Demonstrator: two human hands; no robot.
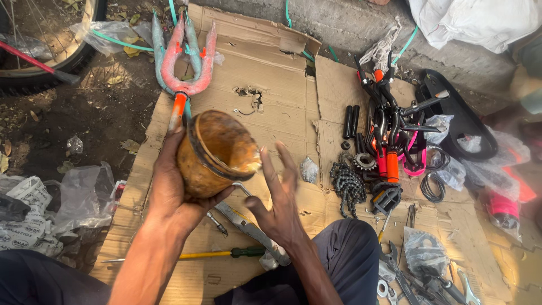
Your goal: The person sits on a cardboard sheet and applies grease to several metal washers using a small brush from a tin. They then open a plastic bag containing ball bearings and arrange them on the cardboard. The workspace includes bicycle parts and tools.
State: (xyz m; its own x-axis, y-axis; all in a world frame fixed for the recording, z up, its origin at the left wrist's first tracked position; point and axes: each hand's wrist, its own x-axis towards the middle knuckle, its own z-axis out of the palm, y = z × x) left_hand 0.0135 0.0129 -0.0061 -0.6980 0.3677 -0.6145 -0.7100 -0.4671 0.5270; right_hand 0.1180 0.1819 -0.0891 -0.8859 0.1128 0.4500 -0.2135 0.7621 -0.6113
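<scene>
My left hand (169, 186) grips an orange-brown, grease-smeared jar (213, 151), tilted with its open mouth toward the right. My right hand (276, 195) is held open just right of the jar's mouth, fingers spread and slightly blurred, holding nothing. Both hands hover over flattened cardboard (271, 85) laid on the ground. Under the hands lie a metal wrench (248, 226) and a screwdriver (217, 254) with a yellow shaft and green handle.
Pink and teal bicycle forks (186, 56) lie at the back left, a wheel (51, 51) beyond them. A bicycle chain (347, 189), sprocket (364, 162), handlebars and grips (389, 130) are piled at right. Spanners (418, 282) lie at lower right, plastic bags (68, 203) at left.
</scene>
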